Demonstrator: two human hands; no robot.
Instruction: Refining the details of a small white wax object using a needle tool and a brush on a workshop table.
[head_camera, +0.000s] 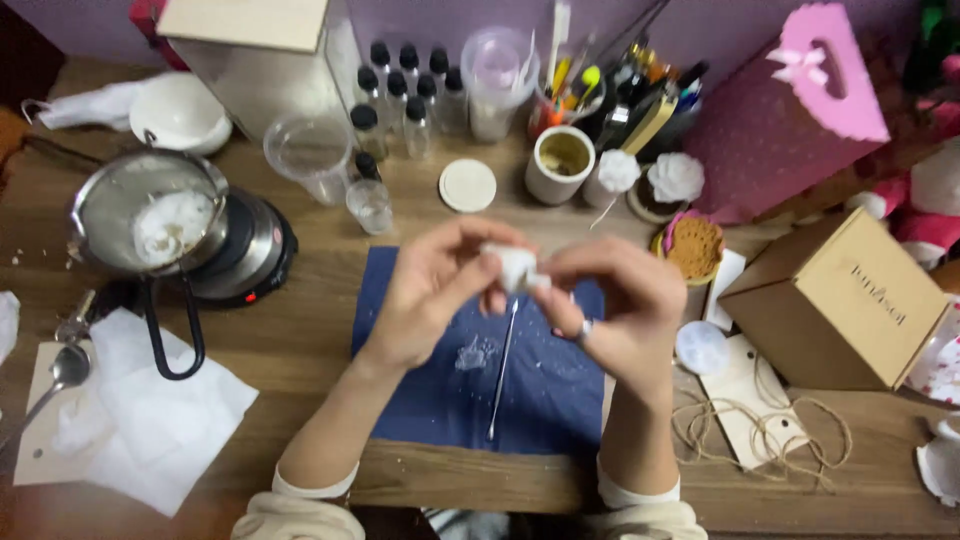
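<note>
Both my hands are raised over a dark blue mat (450, 400) on the wooden table. Between them is a small white wax-like piece (517, 266). My left hand (430, 290) pinches its left side with thumb and fingers. My right hand (610, 300), with a ring on one finger, grips its right side. Under the hands a thin metal tool (503, 365) lies on the mat, beside white crumbs and a small pale shape (477, 352).
At left a metal pot (150, 215) with white wax sits on a small hot plate (255, 250). A spoon (60, 372) and white tissue (150, 410) lie near it. Behind are small bottles (405, 85), plastic cups (308, 155), a mug (560, 165); at right a cardboard box (840, 300), twine (770, 430).
</note>
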